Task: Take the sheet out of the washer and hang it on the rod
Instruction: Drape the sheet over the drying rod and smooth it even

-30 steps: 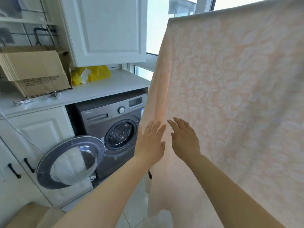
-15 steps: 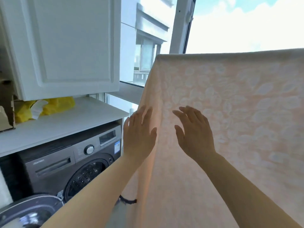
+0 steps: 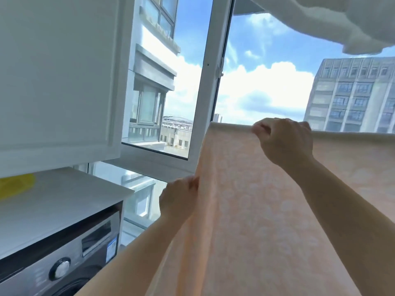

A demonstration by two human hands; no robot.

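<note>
The sheet (image 3: 267,210) is out of the washer (image 3: 64,253) and already hangs over the rod. You can't see the rod itself; it's under the top fold by the window (image 3: 213,82). So you're at the last step: tidying the hang.

Your right hand (image 3: 284,142) is up at the top fold. Its fingers curl over the fold and clamp the cloth, prob. with the rod under it. Your left hand (image 3: 179,199) is lower down, on the sheet's left side edge. Its fingers curl round that edge and the grip looks firm, but the fingertips are hidden behind the cloth.

The sheet looks flat and wide, w/ no big lumps. It runs off the right side of the view, so you can't tell how that end sits.

Next move, I think: pull the left edge out and down a bit so the cloth lies smooth. Keep the right hand on the top while you do it. Pull soft. A hard tug could drag the sheet off to one side.

Then check both halves hang about even, front & back. You can't see the back half from here.

There's white cloth (image 3: 342,22) hanging above, top right. Don't bump it. The worktop (image 3: 64,199) over the washer has a yellow thing (image 3: 15,184) on it, well away from your hands.
</note>
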